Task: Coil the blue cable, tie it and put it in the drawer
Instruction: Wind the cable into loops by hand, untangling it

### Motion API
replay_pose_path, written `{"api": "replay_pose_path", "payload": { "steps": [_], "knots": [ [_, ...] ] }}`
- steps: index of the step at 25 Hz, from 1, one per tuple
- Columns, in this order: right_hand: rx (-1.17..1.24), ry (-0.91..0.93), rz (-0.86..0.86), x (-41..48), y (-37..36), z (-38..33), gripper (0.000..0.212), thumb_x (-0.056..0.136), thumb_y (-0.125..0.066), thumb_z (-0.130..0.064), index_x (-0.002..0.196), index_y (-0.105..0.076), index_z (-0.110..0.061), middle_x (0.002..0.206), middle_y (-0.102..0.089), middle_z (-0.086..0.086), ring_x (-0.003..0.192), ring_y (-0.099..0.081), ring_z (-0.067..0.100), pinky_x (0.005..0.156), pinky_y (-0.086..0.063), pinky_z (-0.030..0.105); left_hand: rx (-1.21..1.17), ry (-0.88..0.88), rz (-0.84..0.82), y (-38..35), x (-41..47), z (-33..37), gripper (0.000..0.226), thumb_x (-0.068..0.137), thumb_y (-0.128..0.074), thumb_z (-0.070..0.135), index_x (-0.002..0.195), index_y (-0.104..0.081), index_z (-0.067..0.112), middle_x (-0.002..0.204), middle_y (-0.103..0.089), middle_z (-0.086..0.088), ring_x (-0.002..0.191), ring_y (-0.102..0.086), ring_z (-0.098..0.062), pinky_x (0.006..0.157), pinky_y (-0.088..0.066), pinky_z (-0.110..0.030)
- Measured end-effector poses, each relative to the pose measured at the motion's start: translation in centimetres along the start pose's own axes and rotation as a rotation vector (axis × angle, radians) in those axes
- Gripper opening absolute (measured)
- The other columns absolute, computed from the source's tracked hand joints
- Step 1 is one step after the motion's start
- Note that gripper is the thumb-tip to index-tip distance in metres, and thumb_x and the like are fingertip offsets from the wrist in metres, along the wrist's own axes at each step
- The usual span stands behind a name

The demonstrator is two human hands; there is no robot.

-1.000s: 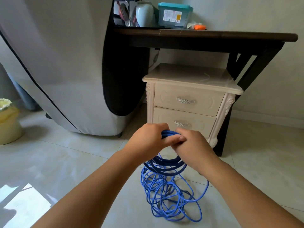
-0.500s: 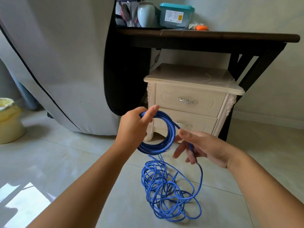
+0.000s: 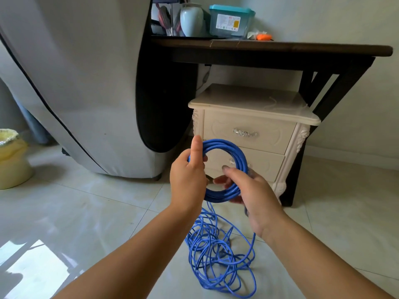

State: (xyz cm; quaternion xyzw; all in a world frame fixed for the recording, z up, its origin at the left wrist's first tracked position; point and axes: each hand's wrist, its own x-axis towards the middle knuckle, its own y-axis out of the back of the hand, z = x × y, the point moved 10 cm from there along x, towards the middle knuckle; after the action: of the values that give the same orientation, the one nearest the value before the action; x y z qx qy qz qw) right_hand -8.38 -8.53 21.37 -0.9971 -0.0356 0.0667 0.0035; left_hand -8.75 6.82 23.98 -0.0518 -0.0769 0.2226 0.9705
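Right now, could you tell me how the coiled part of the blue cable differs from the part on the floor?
The coiled part is a neat, tight ring held up by the left hand and right hand; the floor part lies in loose, tangled, wider loops, unheld. Both are one continuous blue cable.

Above my view a dark table (image 3: 280,49) carries a pale vase (image 3: 191,19), a teal-lidded box (image 3: 231,21) and something orange (image 3: 263,36). A yellow bin (image 3: 11,160) sits far left on the tiled floor (image 3: 86,212).
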Motion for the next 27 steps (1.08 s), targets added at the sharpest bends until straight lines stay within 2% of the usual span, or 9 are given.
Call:
{"api": "replay_pose_path", "payload": {
  "steps": [4,6,9,13,15,18,22,24,27],
  "knots": [
    [0.022,0.019,0.003,0.3,1.2,-0.6,0.03,0.092,-0.059,-0.022,0.064,-0.06,-0.011,0.063,-0.069,0.012,0.075,-0.071,0.031,0.078,-0.053,0.04,0.114,0.182,-0.218,-1.7,-0.6,-1.7,0.058,0.096,-0.04,0.062,0.074,-0.062,0.014,0.058,-0.057,0.004,0.051,-0.053,-0.011,0.064,-0.042,-0.028],
    [-0.167,0.076,-0.023,0.3,1.8,-1.6,0.024,0.093,-0.057,-0.018,0.069,-0.06,-0.012,0.05,-0.062,0.008,0.066,-0.07,0.032,0.076,-0.055,0.043,0.271,0.073,-0.295,-1.4,0.2,-0.7,0.054,0.094,-0.043,0.064,0.084,-0.073,0.02,0.076,-0.073,0.007,0.072,-0.067,-0.01,0.073,-0.048,-0.025],
    [-0.616,0.188,-0.094,-0.1,0.7,-2.6,0.02,0.09,-0.054,-0.02,0.071,-0.056,-0.019,0.048,-0.06,0.002,0.065,-0.067,0.033,0.067,-0.051,0.039,0.397,-0.243,-0.507,-2.7,-0.3,2.2,0.05,0.084,-0.052,0.068,0.109,-0.072,0.031,0.101,-0.073,0.017,0.098,-0.066,0.003,0.09,-0.052,-0.026],
    [-1.065,0.344,-0.169,-1.0,-1.8,-3.6,0.014,0.088,-0.055,-0.035,0.075,-0.05,-0.033,0.07,-0.059,-0.01,0.069,-0.057,0.018,0.058,-0.044,0.029,0.789,-0.347,-0.77,-5.9,-2.8,0.6,0.057,0.08,-0.054,0.072,0.119,-0.062,0.031,0.102,-0.069,0.012,0.089,-0.064,-0.002,0.084,-0.054,-0.03],
    [-1.051,0.349,-0.126,-1.0,-1.5,-4.1,0.02,0.083,-0.064,-0.042,0.08,-0.045,-0.033,0.072,-0.058,-0.012,0.07,-0.056,0.016,0.056,-0.041,0.028,0.828,-0.284,-0.75,-5.7,-2.4,0.1,0.061,0.076,-0.045,0.075,0.11,-0.062,0.027,0.089,-0.068,0.006,0.074,-0.063,-0.006,0.071,-0.056,-0.03],
    [-0.767,0.351,-0.049,-0.5,-0.2,-4.4,0.042,0.073,-0.076,-0.037,0.09,-0.039,-0.028,0.079,-0.065,-0.005,0.073,-0.062,0.018,0.066,-0.051,0.036,0.74,-0.305,-0.668,-5.3,-1.8,1.2,0.039,0.087,-0.05,0.063,0.091,-0.066,0.028,0.072,-0.064,0.006,0.063,-0.055,-0.004,0.058,-0.042,-0.017],
    [-0.462,0.247,-0.225,0.4,-0.1,-3.0,0.064,0.066,-0.084,-0.034,0.112,-0.039,-0.033,0.093,-0.07,0.006,0.069,-0.068,0.013,0.078,-0.058,0.037,0.574,-0.339,-0.508,-4.0,-0.8,2.3,0.031,0.096,-0.06,0.038,0.069,-0.067,0.025,0.056,-0.059,0.006,0.049,-0.047,-0.007,0.05,-0.035,-0.017],
    [-0.46,0.16,-0.338,0.7,-0.2,-2.0,0.062,0.063,-0.084,-0.043,0.115,-0.051,-0.036,0.101,-0.072,0.004,0.082,-0.072,0.015,0.088,-0.056,0.038,0.551,-0.342,-0.458,-3.6,-0.7,2.6,0.031,0.096,-0.06,0.035,0.067,-0.067,0.024,0.051,-0.055,0.009,0.046,-0.043,-0.005,0.048,-0.032,-0.015],
    [-0.554,0.073,-0.463,0.6,-0.4,-0.8,0.042,0.061,-0.079,-0.047,0.1,-0.065,-0.045,0.098,-0.071,-0.007,0.081,-0.067,0.005,0.078,-0.052,0.03,0.494,-0.343,-0.362,-2.9,-0.2,3.3,0.037,0.096,-0.059,0.035,0.06,-0.062,0.028,0.045,-0.048,0.011,0.043,-0.039,-0.005,0.046,-0.031,-0.017]
  ]
}}
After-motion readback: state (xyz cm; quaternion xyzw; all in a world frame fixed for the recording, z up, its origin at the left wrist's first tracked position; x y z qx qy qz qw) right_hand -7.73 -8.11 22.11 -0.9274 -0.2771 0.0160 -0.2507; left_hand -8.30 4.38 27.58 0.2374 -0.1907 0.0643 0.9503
